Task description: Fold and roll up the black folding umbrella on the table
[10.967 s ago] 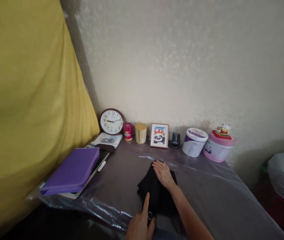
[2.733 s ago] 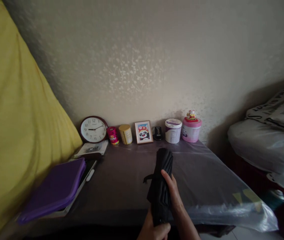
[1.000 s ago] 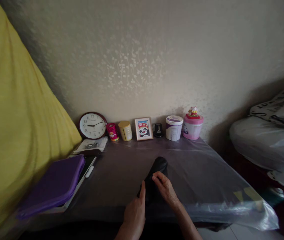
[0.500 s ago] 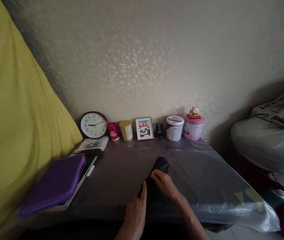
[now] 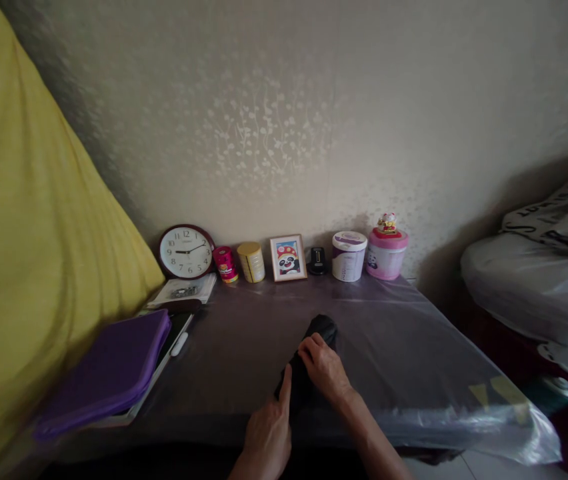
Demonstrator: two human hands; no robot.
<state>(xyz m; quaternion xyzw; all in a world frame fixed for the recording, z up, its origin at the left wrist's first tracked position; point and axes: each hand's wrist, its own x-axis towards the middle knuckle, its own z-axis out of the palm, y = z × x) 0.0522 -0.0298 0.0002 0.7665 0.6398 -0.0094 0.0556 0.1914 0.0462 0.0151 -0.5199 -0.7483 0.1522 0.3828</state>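
Note:
A long, dark bundle of cloth, which looks like a black folded umbrella (image 5: 325, 325), lies slanted over the front middle of the table. My left hand (image 5: 270, 427) grips its near end, one finger stretched along the cloth and the others curled out of sight. Further up, my right hand (image 5: 325, 367) is closed in a pinch at the umbrella's upper side. What exactly those fingertips hold is hidden. The umbrella's far end sticks out beyond my right hand, and its near part is dark and hard to make out.
Plastic covers the table (image 5: 404, 360). Along the wall stand a clock (image 5: 187, 252), a pink tin (image 5: 225, 265), a yellow can (image 5: 251, 262), a panda picture (image 5: 289, 258), a black gadget (image 5: 318, 261) and two tubs (image 5: 349, 257). A purple folder (image 5: 109, 363) lies left, beside a yellow curtain (image 5: 29, 233).
My right hand has shifted slightly left and up along the umbrella, its fingers more curled over it. My left hand stays at the near end, almost unmoved.

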